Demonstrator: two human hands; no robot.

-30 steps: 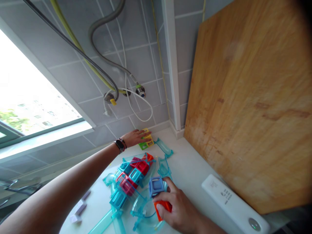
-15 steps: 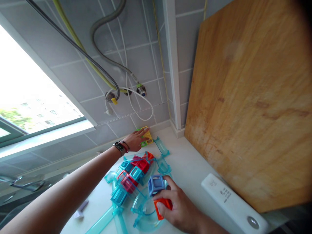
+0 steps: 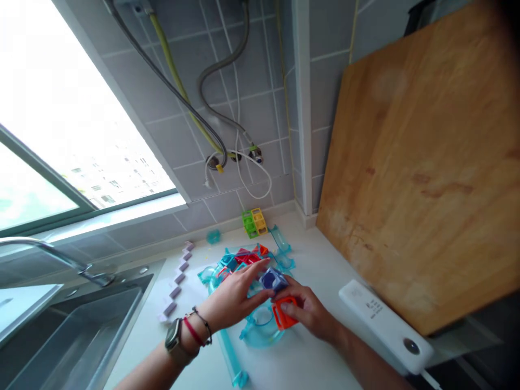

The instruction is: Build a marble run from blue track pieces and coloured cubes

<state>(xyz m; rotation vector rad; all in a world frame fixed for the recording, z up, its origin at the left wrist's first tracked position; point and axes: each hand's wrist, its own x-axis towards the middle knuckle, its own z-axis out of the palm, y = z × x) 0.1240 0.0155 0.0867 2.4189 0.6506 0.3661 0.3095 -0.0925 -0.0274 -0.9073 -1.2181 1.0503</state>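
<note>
My left hand [image 3: 235, 295], with a watch and bracelets at the wrist, has its thumb and fingers around a blue-violet cube block [image 3: 273, 279] with round openings. Just below it, my right hand [image 3: 309, 310] grips an orange-red cube block [image 3: 284, 313] between thumb and fingers; its index finger is up against the blue-violet block. Under and behind both hands lies a pile of clear teal track pieces [image 3: 264, 336] with red blocks [image 3: 244, 255] among them. Part of the pile is hidden by my left hand.
Green and yellow blocks [image 3: 254, 223] stand by the tiled wall. A teal piece [image 3: 213, 236] and a zigzag row of lilac pieces [image 3: 179, 277] lie leftward, near the sink [image 3: 109, 330]. At right are a white power strip-like device [image 3: 384, 325] and a leaning wooden board [image 3: 414, 179].
My left hand has left the green and yellow blocks by the wall and come back to the blue-violet block at my right hand. The view has shifted, showing more of the sink.
</note>
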